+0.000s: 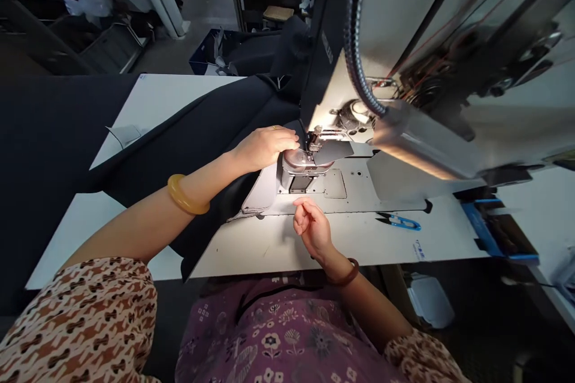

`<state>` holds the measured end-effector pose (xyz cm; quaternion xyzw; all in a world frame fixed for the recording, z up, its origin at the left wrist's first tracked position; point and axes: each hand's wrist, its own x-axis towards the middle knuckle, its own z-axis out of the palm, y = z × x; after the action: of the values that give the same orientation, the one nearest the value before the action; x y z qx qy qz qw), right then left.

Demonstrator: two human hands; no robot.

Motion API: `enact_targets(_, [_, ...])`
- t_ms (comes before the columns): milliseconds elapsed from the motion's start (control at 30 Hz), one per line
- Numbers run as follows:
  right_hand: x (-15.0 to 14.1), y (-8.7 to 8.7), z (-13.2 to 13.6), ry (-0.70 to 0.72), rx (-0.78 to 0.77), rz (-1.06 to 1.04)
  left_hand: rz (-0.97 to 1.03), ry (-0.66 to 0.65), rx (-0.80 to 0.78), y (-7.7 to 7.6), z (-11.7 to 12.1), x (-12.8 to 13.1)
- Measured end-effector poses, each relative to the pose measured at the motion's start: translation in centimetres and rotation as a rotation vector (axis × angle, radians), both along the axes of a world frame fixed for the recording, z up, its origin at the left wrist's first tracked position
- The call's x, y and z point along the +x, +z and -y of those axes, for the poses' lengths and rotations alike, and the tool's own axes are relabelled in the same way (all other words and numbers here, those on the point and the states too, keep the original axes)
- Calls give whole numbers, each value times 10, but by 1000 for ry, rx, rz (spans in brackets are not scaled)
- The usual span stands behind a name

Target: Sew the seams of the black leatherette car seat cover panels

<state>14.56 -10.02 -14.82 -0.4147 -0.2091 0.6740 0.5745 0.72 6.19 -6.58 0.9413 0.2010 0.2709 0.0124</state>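
Sewing wkshp, per lg sewing mach (398, 6) & dk fabric (215, 116)

A white sewing table (251, 251) carried a broad sweep of dark fabric (211, 125) across its left half, white surface showing between the folds. The sewing machine's pale base plate (357, 191) lay right of the fabric. Blue-handled thread snips (403, 222) lay near the front edge, beside blue printed lettering (418, 249).

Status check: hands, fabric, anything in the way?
Left hand on dark fabric, beside presser foot. Right hand loosely curled above white table, nothing visible in it. Blue snips off right, apart from fabric.
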Motion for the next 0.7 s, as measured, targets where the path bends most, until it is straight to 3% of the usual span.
enact_targets(133, [12, -12, 9, 4, -52, 98, -36, 13, -18, -2, -2, 1])
enact_targets(367, [32, -49, 40, 41, -70, 500, -48, 69, -179, 1, 4, 2])
enact_targets(433, [39, -61, 52, 112, -4, 671, -54, 105, -255, 6, 6, -2])
enact_targets(500, [45, -72, 61, 189, 159, 943, -46, 154, -306, 11, 1, -8])
enact_targets(600, [47, -80, 66, 239, 408, 1253, -13, 263, -315, 12, -26, -12])
enact_targets(700, [42, -79, 66, 248, 504, 1326, 10, 405, -336, 4, -76, -6])
